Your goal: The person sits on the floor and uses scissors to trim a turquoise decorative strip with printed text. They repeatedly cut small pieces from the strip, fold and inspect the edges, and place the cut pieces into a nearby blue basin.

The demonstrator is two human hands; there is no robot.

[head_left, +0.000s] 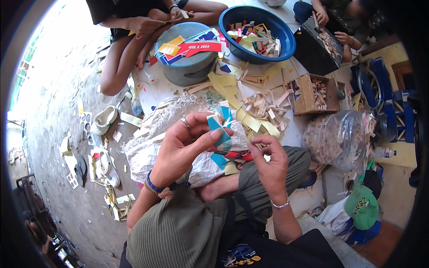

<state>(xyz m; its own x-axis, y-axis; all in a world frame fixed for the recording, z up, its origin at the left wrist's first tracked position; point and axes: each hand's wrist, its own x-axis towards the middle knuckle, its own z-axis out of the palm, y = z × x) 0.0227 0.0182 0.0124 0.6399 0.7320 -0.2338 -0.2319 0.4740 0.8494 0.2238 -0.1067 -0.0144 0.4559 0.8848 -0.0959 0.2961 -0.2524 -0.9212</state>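
My left hand (181, 145) is closed, pinching a small turquoise piece of sticker (213, 123) with a pale edge between thumb and fingers. My right hand (271, 163) hovers to its right, thumb and fingertips pressed together; whatever they may hold is too small to make out. Under and between the hands lie red-handled scissors (237, 155). Beside them is another turquoise scrap (219, 161). A crumpled white woven sack (152, 134) spreads in front of my legs.
Beyond the sack, wooden pieces (266, 107) and yellow paper strips (227, 85) are heaped. An upturned grey basin (190, 71) bears colourful stickers; a blue basin (286, 38) holds blocks. At right stand a cardboard box (305, 98) and a clear jar (335, 138). Two people sit opposite.
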